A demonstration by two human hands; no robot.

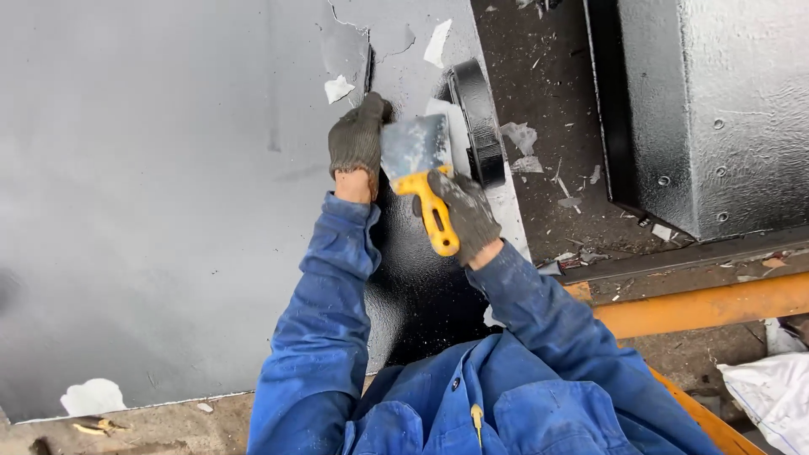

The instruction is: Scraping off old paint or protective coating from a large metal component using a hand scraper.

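blue coverall sleeves, dk grey knit gloves

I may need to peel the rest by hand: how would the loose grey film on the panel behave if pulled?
The grey film looks thin and floppy: it lifts in ragged flaps near the gloved left hand. It probably tears easily; torn scraps litter the dark ground. Likely very light.

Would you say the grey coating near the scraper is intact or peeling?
Peeling: the grey coating shows torn edges and loose flakes beside the scraper.

Even soft daylight, sharp throughout
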